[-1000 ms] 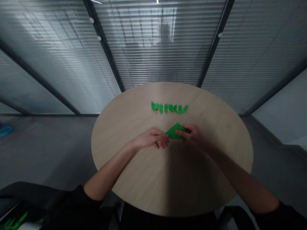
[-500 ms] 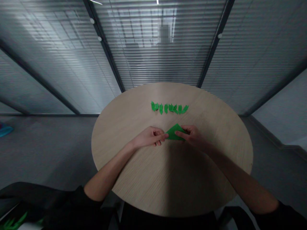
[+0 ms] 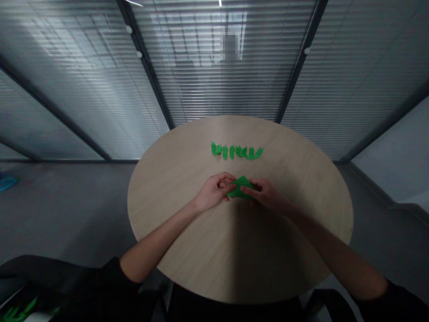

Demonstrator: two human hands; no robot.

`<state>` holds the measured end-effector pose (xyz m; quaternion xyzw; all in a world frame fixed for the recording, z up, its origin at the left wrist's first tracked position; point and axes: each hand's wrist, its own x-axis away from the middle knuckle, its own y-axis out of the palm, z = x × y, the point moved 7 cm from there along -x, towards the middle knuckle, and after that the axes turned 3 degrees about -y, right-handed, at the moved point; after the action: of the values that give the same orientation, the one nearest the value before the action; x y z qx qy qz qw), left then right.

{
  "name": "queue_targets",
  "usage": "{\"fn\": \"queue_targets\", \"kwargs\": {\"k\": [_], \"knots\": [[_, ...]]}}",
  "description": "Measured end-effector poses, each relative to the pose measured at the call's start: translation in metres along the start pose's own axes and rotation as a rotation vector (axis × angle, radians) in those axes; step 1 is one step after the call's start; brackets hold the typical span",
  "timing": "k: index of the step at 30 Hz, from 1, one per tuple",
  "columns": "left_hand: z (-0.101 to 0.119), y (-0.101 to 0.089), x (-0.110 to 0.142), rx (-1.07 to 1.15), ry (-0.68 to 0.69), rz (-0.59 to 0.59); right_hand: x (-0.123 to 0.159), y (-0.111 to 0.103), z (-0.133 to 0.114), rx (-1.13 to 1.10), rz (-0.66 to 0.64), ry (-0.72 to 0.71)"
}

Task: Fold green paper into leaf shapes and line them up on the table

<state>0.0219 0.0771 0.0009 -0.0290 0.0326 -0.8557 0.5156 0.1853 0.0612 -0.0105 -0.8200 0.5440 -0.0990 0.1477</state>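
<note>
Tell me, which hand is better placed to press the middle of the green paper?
Probably the right hand: its fingers lie further over the green paper, while the left hand only touches its left corner.

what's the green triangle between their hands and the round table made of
The green triangle looks like thin matte paper, with sharp folded edges. The round tabletop looks like pale wood veneer or wood-look laminate: fine straight grain, soft sheen; the look can't settle which.
</note>
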Motion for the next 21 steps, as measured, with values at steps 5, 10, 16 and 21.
{"fn": "queue_targets", "kwargs": {"k": [5,10,16,21], "knots": [[0.0025,0.0019,0.0008,-0.018,0.011,0.006,0.0004,0.0013,-0.0002,-0.014,-0.03,0.019],[0.002,0.0062,0.0023,-0.025,-0.001,-0.014,0.0002,0.003,-0.0006,-0.033,-0.02,0.011],[0.0003,0.0069,0.0027,-0.147,-0.002,-0.013,0.0016,0.0089,-0.0015,-0.064,-0.057,0.01],[0.0031,0.0084,0.0034,-0.096,0.005,0.015,0.0039,0.0096,-0.0002,-0.024,-0.065,0.053]]}}
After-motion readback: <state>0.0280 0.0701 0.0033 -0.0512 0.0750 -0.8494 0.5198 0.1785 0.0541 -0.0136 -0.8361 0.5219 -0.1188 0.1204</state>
